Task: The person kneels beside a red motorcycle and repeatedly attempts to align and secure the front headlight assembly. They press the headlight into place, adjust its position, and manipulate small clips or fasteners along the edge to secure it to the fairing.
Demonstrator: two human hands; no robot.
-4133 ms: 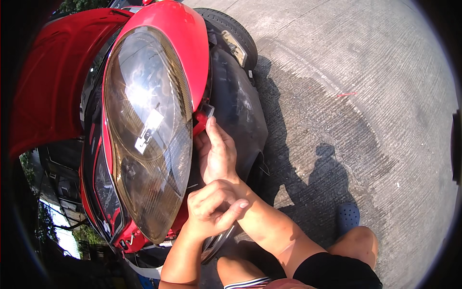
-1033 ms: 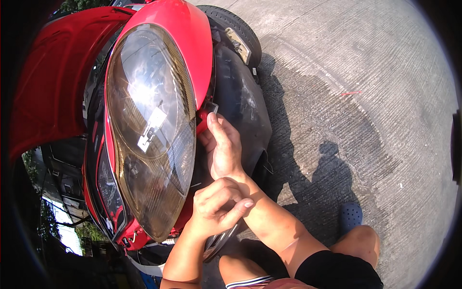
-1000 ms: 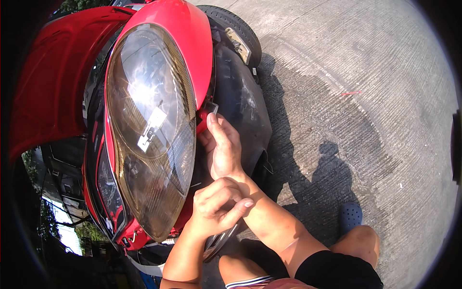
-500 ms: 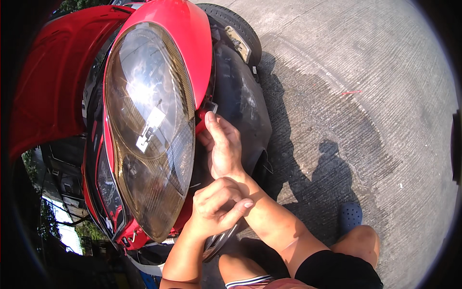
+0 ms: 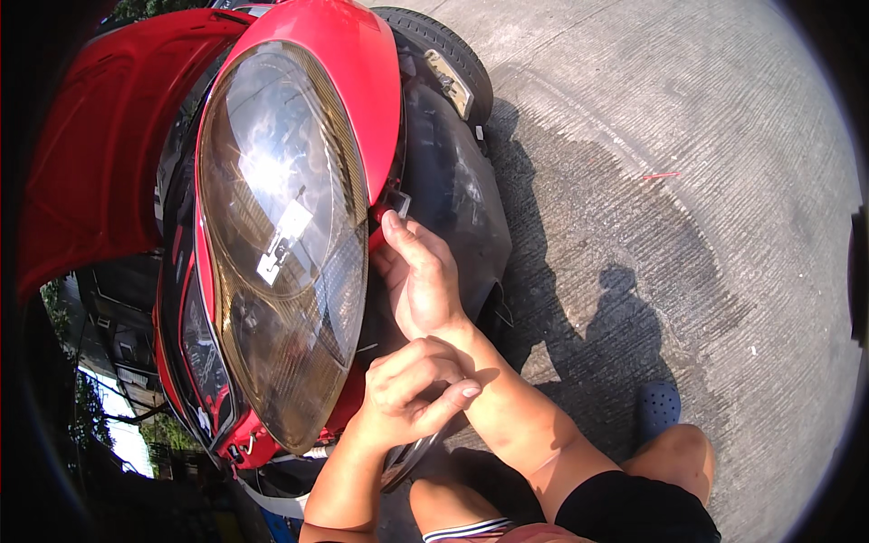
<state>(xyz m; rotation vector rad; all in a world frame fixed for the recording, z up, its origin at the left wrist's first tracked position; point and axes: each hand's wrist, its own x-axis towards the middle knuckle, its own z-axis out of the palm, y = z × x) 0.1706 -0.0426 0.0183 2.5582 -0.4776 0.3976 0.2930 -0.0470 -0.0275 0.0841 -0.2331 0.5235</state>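
My right hand [image 5: 421,281] reaches up along the side of a large, yellowed headlight [image 5: 281,244] on a red car. Its fingers are stretched flat, and the fingertips touch a small black bracket [image 5: 396,201] at the edge of the red fender [image 5: 348,63]. My left hand [image 5: 407,391] is loosely curled just below, resting against my right wrist near the lamp's lower edge. Nothing shows inside it. A curved grey strip [image 5: 415,454] sticks out beneath that hand.
A black wheel-arch liner [image 5: 453,190] and the front tyre [image 5: 444,50] lie right of the lamp. The raised red bonnet [image 5: 90,154] is at the left. Grey concrete [image 5: 688,136] spreads to the right, with my shadow, my knee [image 5: 679,457] and a blue clog [image 5: 656,407].
Almost nothing differs. Both hands stay at the side of the headlight, and only the view shifts slightly.
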